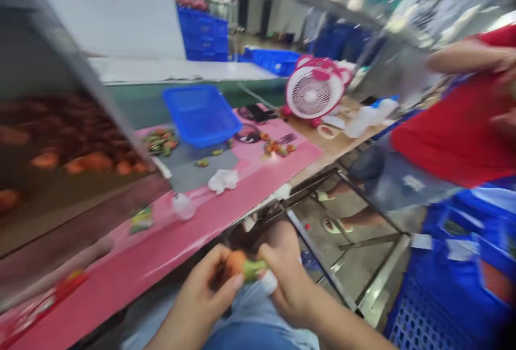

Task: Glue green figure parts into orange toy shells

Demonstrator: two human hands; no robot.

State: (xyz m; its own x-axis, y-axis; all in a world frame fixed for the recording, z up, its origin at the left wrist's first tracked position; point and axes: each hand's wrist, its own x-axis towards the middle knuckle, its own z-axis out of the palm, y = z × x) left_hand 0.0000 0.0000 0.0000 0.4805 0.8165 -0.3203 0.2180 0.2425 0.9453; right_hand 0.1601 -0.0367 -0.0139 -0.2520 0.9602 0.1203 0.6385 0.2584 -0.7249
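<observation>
1. Head view, hands: the person's left hand (197,296) and right hand (286,280) are close together above their lap, both pressed in on one small orange-and-green fruit (243,265). The left fingers pinch its orange end, and the right fingers close around its green end.
2. Head view, around the hands: the fruit sits just above the person's blue jeans (252,328), near the edge of a pink table mat (161,248). A white cloth (223,180) and a blue plastic basket (201,114) lie farther along the mat, with small orange-green scraps (161,141) beside the basket.
3. Head view, farther off: a dark tray of orange fruit (68,151) slants in at the left. A co-worker in a red shirt (455,129) stands at the right, above a blue plastic crate (443,296), and a pink-and-white fan (313,92) stands beyond the mat
</observation>
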